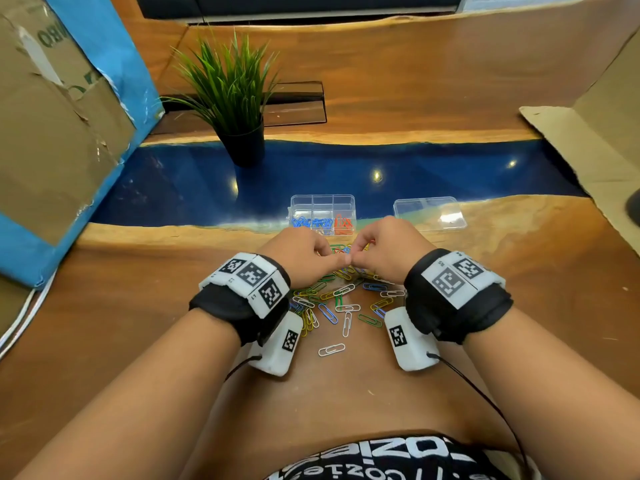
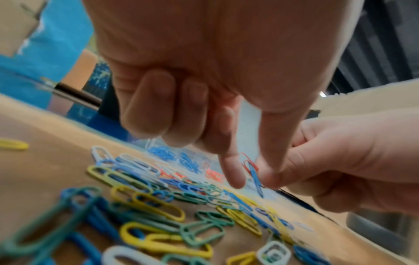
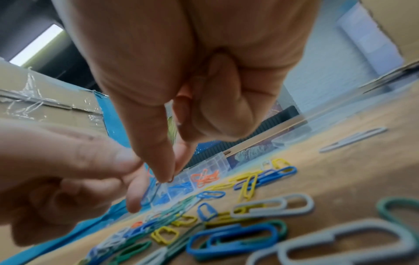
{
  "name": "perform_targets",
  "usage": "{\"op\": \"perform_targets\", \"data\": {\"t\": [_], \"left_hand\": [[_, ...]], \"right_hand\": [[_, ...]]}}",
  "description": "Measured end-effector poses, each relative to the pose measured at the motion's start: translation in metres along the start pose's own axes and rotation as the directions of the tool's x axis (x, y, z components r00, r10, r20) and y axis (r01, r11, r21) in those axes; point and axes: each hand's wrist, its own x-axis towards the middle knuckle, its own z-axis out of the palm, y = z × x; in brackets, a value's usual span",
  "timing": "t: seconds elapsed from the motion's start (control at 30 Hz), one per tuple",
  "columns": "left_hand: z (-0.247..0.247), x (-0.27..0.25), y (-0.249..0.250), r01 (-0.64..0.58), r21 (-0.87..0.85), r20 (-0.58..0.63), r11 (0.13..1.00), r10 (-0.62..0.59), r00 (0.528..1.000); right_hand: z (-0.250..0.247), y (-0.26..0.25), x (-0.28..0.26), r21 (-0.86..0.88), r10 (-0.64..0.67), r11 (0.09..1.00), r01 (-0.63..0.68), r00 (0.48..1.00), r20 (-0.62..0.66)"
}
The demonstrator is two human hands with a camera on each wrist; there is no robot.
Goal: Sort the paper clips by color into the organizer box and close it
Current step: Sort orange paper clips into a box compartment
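Note:
My left hand [image 1: 337, 259] and right hand [image 1: 356, 259] meet fingertip to fingertip above a loose pile of paper clips [image 1: 341, 299] in blue, green, yellow and white. Between them hang a red clip [image 2: 247, 158] and a blue clip [image 2: 256, 177] that overlap. The left hand [image 2: 251, 176] pinches at the red one and the right hand [image 3: 169, 177] pinches at the blue one. Just beyond the hands stands the clear organizer box [image 1: 323, 199], open, with blue clips [image 1: 311, 223] in its near left cells and red clips [image 1: 343, 223] in its near right cell.
The box's clear lid [image 1: 429, 213] lies apart to the right. A potted plant [image 1: 239, 98] stands behind the box. Cardboard boxes flank the wooden table at the left [image 1: 52, 133] and right [image 1: 595, 143]. One white clip [image 1: 331, 349] lies alone nearer to me.

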Motion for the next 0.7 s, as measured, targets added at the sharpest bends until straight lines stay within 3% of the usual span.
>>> {"op": "perform_targets", "data": {"t": [0.23,0.4,0.47,0.5,0.57,0.6,0.63,0.7], "left_hand": [[-0.001,-0.002,0.002,-0.008,-0.159,-0.016,0.987,0.005,1.0],[-0.002,-0.001,-0.004,0.015,-0.164,-0.003,0.986,-0.015,1.0],[-0.002,-0.001,-0.006,0.024,-0.167,0.004,0.986,-0.024,1.0],[-0.002,-0.001,-0.006,0.032,-0.172,0.002,0.985,-0.032,0.999],[-0.004,0.001,-0.007,0.041,-0.181,-0.029,0.983,-0.047,0.998],[-0.005,0.001,-0.007,0.042,-0.192,-0.046,0.98,-0.052,0.998],[-0.007,0.002,-0.006,0.042,-0.214,-0.059,0.976,-0.056,0.997],[-0.01,0.004,-0.005,0.05,-0.277,-0.062,0.96,-0.07,0.996]], "right_hand": [[0.0,0.003,0.001,0.122,-0.009,0.993,0.011,1.0,-0.012],[-0.004,0.004,0.005,0.176,0.038,0.984,-0.02,0.995,-0.095],[-0.007,0.001,0.008,0.332,0.114,0.939,-0.088,0.992,-0.059],[-0.009,-0.001,0.008,0.5,0.161,0.853,-0.149,0.987,0.019],[-0.013,-0.002,0.01,0.806,0.168,0.527,-0.27,0.963,0.213],[-0.016,-0.002,0.011,0.877,0.124,0.379,-0.294,0.956,0.267],[-0.017,-0.002,0.011,0.912,0.08,0.285,-0.295,0.955,0.284],[-0.019,-0.001,0.014,0.939,0.031,0.198,-0.28,0.96,0.279]]}}
